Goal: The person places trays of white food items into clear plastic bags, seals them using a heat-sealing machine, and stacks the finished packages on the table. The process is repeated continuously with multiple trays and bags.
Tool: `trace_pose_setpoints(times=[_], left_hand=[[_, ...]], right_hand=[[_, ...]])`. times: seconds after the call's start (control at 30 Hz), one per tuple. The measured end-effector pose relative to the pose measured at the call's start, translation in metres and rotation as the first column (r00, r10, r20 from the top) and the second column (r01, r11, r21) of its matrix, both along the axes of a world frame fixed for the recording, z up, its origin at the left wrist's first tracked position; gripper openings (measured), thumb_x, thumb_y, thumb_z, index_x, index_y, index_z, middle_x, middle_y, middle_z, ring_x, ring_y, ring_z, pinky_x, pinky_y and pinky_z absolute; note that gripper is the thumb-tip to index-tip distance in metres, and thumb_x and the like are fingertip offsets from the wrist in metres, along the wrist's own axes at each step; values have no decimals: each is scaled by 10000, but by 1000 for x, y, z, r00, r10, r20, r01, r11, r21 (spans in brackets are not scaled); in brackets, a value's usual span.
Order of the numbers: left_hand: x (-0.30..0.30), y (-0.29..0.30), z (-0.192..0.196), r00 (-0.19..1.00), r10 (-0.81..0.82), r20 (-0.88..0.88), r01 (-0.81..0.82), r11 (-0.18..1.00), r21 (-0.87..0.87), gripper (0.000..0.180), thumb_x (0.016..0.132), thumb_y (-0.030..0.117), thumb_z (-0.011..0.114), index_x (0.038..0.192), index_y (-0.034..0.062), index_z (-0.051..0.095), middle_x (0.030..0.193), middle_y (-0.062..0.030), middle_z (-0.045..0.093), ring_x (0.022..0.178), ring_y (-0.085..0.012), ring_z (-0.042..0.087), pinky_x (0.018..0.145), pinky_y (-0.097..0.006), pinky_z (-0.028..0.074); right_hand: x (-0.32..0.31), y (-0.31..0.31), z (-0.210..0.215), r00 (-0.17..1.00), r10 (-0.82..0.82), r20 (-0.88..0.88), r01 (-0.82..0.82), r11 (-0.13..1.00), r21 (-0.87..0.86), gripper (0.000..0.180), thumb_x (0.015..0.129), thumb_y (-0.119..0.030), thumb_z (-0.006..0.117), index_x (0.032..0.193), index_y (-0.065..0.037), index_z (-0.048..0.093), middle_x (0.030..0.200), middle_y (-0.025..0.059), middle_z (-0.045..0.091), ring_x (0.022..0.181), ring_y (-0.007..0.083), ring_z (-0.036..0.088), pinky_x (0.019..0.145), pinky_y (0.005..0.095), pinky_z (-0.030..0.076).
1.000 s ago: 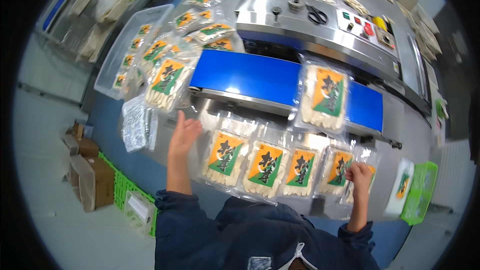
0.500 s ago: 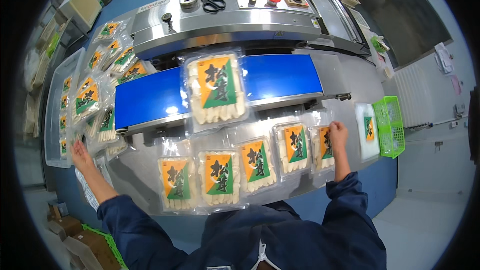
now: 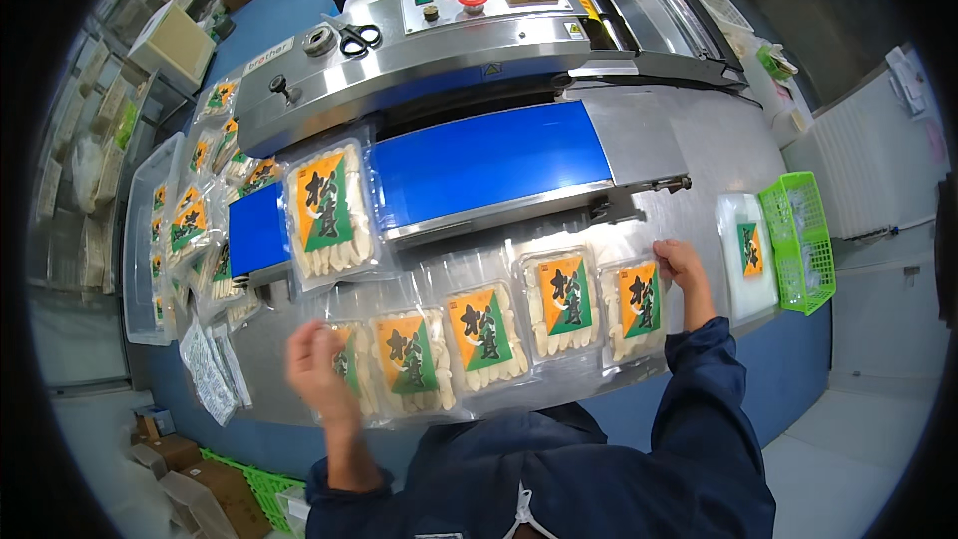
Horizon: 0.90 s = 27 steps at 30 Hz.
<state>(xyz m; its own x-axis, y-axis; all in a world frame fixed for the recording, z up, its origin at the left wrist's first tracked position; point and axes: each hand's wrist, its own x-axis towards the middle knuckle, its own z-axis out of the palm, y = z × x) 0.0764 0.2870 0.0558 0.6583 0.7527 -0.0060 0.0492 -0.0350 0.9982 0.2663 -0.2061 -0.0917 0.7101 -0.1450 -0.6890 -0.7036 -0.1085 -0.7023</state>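
Observation:
Several clear packs of pale mushroom slices, labelled orange and green, lie in a row along the table's front edge. My right hand [image 3: 682,266] has its fingers closed at the upper right edge of the rightmost pack [image 3: 635,307]. At the row's other end, my left hand [image 3: 317,367] is smeared by motion and partly covers the leftmost pack [image 3: 351,367]; whether it touches is unclear. Between them lie three more packs, including a middle pack [image 3: 487,334]. Another pack [image 3: 329,210] rests on the left part of the blue conveyor belt [image 3: 489,165], overhanging its front edge.
Behind the belt stands a steel sealing machine [image 3: 399,65] with scissors [image 3: 360,39] on top. Heaped packs [image 3: 190,220] and a clear tub [image 3: 143,269] are at left. A green basket [image 3: 798,245] and a white stack [image 3: 743,255] sit at right.
My left hand has swung right from the heaped packs to the row's left end. The pack on the belt has travelled left. My right hand remains at the rightmost pack; the view has shifted.

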Motion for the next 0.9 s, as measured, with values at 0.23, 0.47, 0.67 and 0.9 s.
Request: trace_pose_setpoints(times=[0.23,0.47,0.67,0.9], left_hand=[[94,-195,-77,681,-728,-81,720,686,-107,398,809,206,591,1127,-6,480,920,-102,579,787,-148,572,692,-259,465],[177,-256,-50,641,-767,-28,704,602,-377,345,845,312,546,951,-11,603,664,34,494,583,-49,387,507,-211,329],[232,-259,-33,857,-514,39,426,663,-616,139,809,124,559,827,-7,603,645,37,473,497,-30,331,435,-177,251],[299,-265,-18,900,-436,1,336,690,-641,120,784,103,545,777,-13,575,601,27,421,461,-34,298,399,-196,212]], right_hand=[[3,-17,59,996,-51,69,34,972,231,175,777,-135,588,637,-59,515,521,-26,395,404,58,307,341,208,234],[38,-3,126,959,39,280,-95,977,190,202,806,-166,572,654,-38,537,590,8,503,464,76,437,410,200,380],[74,15,146,881,18,473,-47,998,50,221,800,-141,573,628,-9,532,567,31,523,432,76,456,381,205,404],[144,11,149,808,24,588,-41,999,16,210,746,-107,579,571,-5,524,534,37,513,407,77,451,336,202,370]])
